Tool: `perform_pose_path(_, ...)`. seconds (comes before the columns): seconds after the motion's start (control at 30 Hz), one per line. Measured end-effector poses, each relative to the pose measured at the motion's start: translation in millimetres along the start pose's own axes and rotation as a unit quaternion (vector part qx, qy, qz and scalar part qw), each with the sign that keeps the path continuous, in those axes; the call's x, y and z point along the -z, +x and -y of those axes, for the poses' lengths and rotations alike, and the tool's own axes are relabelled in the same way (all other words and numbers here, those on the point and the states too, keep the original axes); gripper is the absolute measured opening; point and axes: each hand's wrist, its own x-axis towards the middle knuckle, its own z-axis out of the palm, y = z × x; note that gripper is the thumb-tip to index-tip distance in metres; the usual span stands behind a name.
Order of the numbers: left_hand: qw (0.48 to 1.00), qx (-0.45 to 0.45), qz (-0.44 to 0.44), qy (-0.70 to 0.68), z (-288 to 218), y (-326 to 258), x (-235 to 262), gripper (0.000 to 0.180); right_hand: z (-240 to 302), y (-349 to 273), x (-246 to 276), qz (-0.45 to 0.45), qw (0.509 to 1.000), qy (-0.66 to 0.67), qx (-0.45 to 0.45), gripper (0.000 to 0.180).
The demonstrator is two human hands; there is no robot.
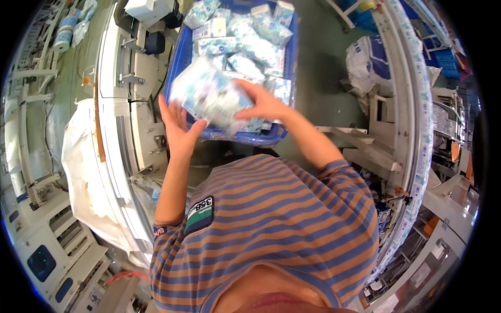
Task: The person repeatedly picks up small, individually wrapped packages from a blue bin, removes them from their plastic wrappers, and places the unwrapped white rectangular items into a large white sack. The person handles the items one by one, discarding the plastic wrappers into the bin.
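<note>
Fingers of the left hand (177, 128) spread under the six-o'clock edge of a soft plastic-wrapped pack (209, 96), printed white and pale blue, with fingers of the right hand (263, 104) curled over its three-o'clock end. Held clear above the near rim of a blue plastic crate (180, 52), already heaped with like packs (255, 41) toward twelve o'clock. Not yet laid down, by the look of it; white machinery (120, 104) at nine o'clock.

Short-sleeve tee (271, 229) w/ orange-blue stripes (green-black chest patch (200, 214)); forearms bare.
</note>
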Motion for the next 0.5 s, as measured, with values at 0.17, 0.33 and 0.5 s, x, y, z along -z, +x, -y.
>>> perform_pose_path(0.17,0.998,-0.05,0.048,0.006,-19,-3,-14,0.086,51,0,-50,-0.046,0.973,0.205,0.099,0.073)
perform_pose_path(0.33,0.871,-0.36,-0.002,0.334,-54,4,-7,0.055,44,-3,-68,-0.134,0.967,0.187,0.112,0.072)
perform_pose_path(0.5,0.914,-0.324,0.013,0.244,-52,12,-5,0.028,48,-3,-71,-0.186,0.958,0.19,0.111,0.066)
